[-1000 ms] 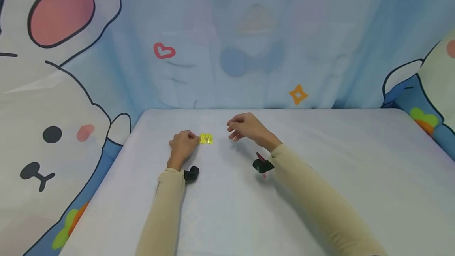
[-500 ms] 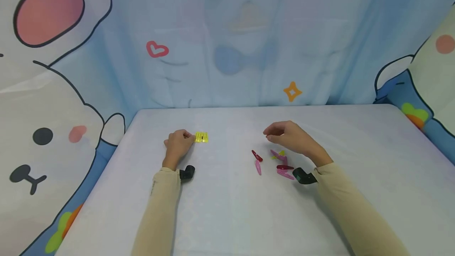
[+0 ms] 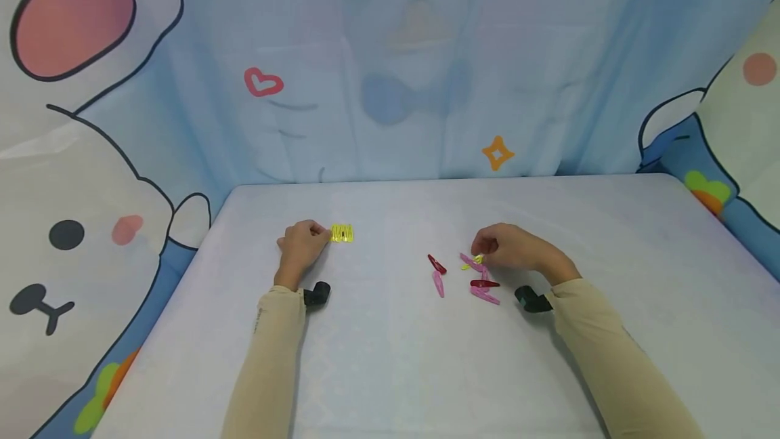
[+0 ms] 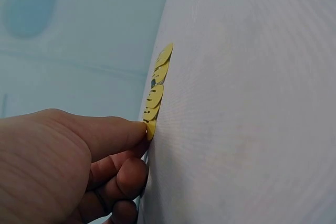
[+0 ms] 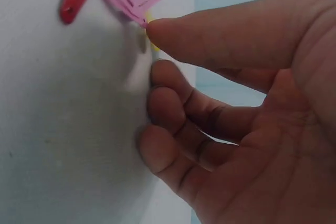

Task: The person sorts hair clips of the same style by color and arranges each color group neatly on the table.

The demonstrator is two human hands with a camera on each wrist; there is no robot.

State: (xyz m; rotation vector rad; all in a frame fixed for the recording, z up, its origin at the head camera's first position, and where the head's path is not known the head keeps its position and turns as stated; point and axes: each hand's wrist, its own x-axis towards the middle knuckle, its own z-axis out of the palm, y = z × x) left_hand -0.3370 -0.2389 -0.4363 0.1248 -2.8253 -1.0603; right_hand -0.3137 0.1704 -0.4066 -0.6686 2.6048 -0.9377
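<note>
In the head view, a row of yellow hair clips [image 3: 342, 233] lies on the white table. My left hand [image 3: 300, 246] pinches the near end of that row; in the left wrist view, the overlapping yellow clips [image 4: 153, 103] extend beyond the thumb. My right hand [image 3: 518, 249] is low over a loose group of clips, its fingertips at a yellow hair clip [image 3: 478, 259] beside a pink hair clip [image 3: 472, 263]. The right wrist view has the thumb [image 5: 173, 34] over the yellow clip and hiding the index fingertip, so whether they grip it is unclear.
A red hair clip [image 3: 484, 284] and another pink hair clip [image 3: 485, 295] lie just in front of the right hand's group. Farther left are a red clip [image 3: 436, 264] and a pink clip [image 3: 438, 284]. A printed blue curtain [image 3: 414, 66] hangs behind the table.
My right hand has moved right from near the yellow row and lowered to the loose clips, which came into view as the arm shifted. My left hand stays at the row.
</note>
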